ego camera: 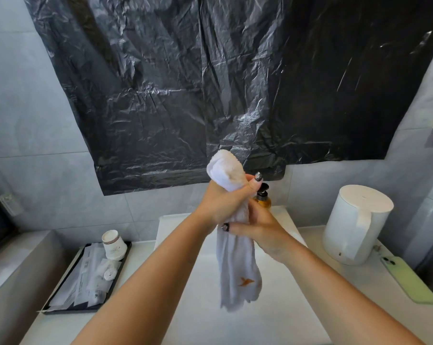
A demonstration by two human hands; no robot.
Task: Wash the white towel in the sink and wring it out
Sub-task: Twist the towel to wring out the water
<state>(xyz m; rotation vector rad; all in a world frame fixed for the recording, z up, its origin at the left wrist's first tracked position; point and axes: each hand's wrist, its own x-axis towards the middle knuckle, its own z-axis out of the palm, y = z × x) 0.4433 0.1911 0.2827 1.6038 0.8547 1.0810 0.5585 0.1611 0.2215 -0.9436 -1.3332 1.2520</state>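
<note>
I hold the white towel (236, 267) upright above the white sink (280, 305). My left hand (222, 201) grips it near the top, and a rolled end sticks up above that fist. Just below, my right hand (260, 229) grips the towel's middle. The loose lower part hangs down over the basin and shows a small orange bird mark. The tap is hidden behind my hands.
An amber pump bottle (264, 197) stands behind my hands. A white cylindrical container (354, 225) and a green phone (407, 278) lie on the counter at right. At left, a black tray (86, 277) holds paper cups and packets. Black plastic sheet (210, 83) covers the wall.
</note>
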